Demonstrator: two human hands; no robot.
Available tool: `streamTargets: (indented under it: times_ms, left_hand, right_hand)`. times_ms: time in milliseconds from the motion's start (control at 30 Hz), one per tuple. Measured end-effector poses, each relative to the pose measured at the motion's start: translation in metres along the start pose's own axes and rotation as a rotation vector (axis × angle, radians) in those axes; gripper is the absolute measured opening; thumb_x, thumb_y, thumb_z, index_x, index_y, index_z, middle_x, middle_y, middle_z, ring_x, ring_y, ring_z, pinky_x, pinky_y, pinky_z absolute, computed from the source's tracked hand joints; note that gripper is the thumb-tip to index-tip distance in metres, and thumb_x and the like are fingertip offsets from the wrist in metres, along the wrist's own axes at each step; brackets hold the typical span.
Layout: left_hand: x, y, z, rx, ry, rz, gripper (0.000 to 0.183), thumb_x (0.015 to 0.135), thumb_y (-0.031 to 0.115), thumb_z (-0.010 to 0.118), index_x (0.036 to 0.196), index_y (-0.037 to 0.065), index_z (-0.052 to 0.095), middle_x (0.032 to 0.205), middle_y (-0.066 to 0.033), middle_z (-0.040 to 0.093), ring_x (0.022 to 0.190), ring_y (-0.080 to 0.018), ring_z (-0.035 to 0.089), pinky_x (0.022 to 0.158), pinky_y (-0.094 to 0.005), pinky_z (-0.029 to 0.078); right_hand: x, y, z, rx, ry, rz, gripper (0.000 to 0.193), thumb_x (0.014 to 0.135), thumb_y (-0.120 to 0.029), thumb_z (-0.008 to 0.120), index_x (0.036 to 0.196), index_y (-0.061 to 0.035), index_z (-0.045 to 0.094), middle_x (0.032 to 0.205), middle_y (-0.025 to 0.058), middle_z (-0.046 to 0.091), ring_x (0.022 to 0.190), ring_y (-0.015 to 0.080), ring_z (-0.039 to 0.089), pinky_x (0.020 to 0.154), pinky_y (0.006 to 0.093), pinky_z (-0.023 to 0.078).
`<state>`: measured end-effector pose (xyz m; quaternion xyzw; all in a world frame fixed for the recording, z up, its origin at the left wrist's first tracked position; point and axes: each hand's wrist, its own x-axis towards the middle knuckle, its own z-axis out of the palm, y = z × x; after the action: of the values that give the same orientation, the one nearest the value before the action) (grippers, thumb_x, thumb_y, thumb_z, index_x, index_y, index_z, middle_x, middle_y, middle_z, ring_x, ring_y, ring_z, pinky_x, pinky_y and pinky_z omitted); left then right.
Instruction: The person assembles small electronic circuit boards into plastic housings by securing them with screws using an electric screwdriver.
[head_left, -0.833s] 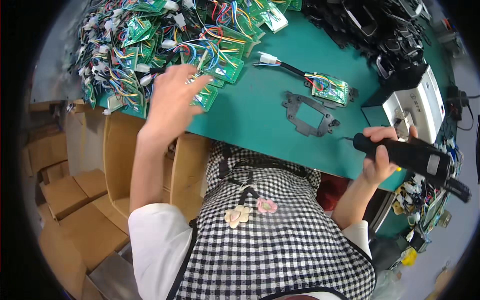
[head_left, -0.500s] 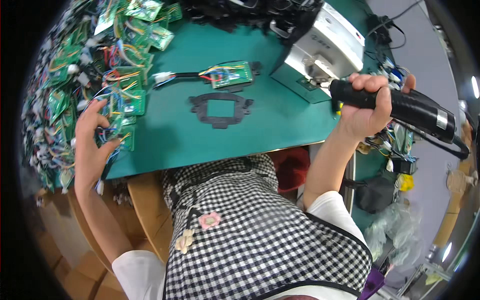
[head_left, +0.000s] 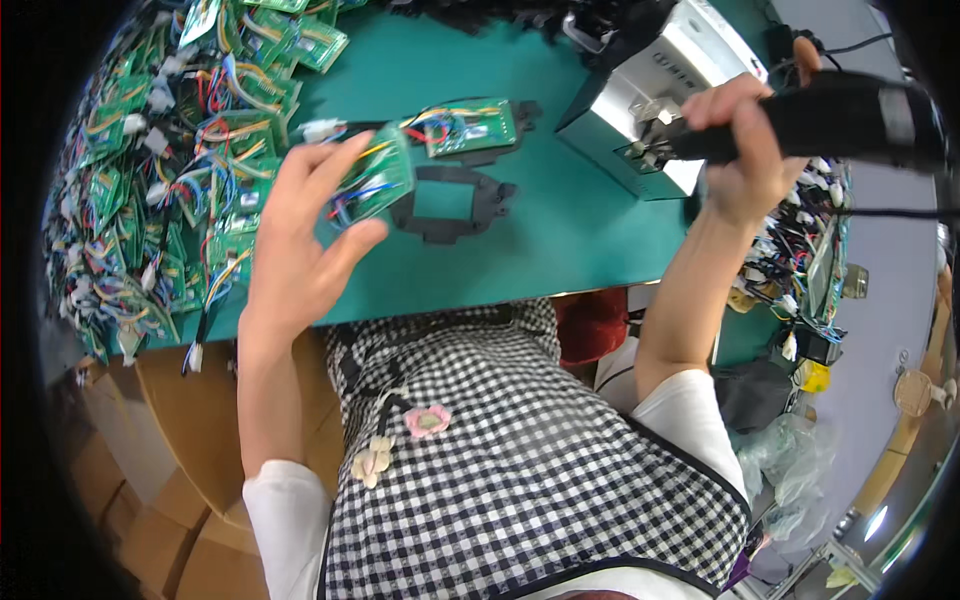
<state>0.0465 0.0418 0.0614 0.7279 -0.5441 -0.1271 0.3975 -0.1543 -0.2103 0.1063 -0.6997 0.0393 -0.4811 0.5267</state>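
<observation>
The board (head_left: 385, 180) is by the frame's (head_left: 487, 203) left side; the left hand's (head_left: 300, 230) thumb and fingers stand apart and seem, through blur, to grip it; the right hand's (head_left: 748, 140) fingers curl round the driver (head_left: 845, 115), beside the box (head_left: 690, 50).

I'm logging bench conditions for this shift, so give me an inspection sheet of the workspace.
Surface: green tabletop, partly covered.
Job's things: circuit board, blurred; black frame flat on the tabletop; second circuit board lying over another dark frame.
Clutter: heap of wired boards at left; dark plastic parts at the far edge.
Left hand: holds the circuit board by the black frame's left side.
Right hand: grips a black power tool, front end at the silver box; contact unclear.
Cables: black cord at right.
Surroundings: cardboard boxes lower left; clear plastic bag lower right.
</observation>
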Motion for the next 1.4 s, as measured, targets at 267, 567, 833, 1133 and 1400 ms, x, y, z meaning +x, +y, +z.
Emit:
streamTargets:
  times_ms: [267,567,833,1133,1400]
  left_hand:
    - [0.019,0.002,0.04,0.167,-0.216,-0.004,0.057,0.055,-0.001,0.073,0.109,0.002,0.058,0.1,-0.0103,0.055,0.096,-0.0279,0.05,0.084,-0.0359,0.041]
    - [0.024,0.004,0.053,0.198,-0.265,-0.014,0.053,0.048,-0.002,0.075,0.1,-0.002,0.061,0.097,-0.0092,0.055,0.091,-0.0268,0.052,0.08,-0.0364,0.044]
    - [0.027,0.007,0.055,0.162,-0.275,-0.058,0.051,0.049,-0.002,0.075,0.098,-0.001,0.06,0.092,-0.008,0.052,0.086,-0.0259,0.05,0.076,-0.0362,0.043]
    - [0.025,0.006,0.056,0.176,-0.286,-0.06,0.053,0.048,-0.001,0.076,0.099,0.0,0.06,0.09,-0.008,0.051,0.083,-0.0273,0.049,0.075,-0.0362,0.043]
    - [0.014,0.016,0.064,0.169,-0.18,-0.034,0.064,0.052,0.002,0.077,0.111,0.0,0.054,0.102,-0.0108,0.053,0.091,-0.029,0.05,0.08,-0.0372,0.043]
  right_hand:
    - [-0.043,0.008,0.054,0.189,0.366,0.07,0.075,0.075,-0.007,0.056,0.135,0.0045,0.012,0.06,0.0118,0.052,0.047,0.0195,0.051,0.052,0.0337,0.049]
    - [-0.048,0.026,0.095,0.276,0.241,0.17,0.081,0.078,0.004,0.053,0.139,-0.0028,0.001,0.07,0.012,0.055,0.056,0.015,0.053,0.055,0.0276,0.048]
    - [-0.049,0.044,0.093,0.255,0.152,0.209,0.071,0.073,0.006,0.056,0.131,0.0053,0.015,0.075,0.0119,0.056,0.058,0.0136,0.054,0.054,0.0238,0.046]
    - [-0.051,0.039,0.086,0.137,-0.129,0.263,0.067,0.074,-0.001,0.059,0.129,-0.0006,0.02,0.069,0.0129,0.055,0.057,0.02,0.054,0.06,0.0324,0.048]
    - [-0.011,-0.005,0.018,-0.305,0.48,-0.154,0.065,0.076,0.003,0.052,0.132,0.003,0.019,0.062,0.0079,0.057,0.049,0.0149,0.054,0.058,0.0257,0.047]
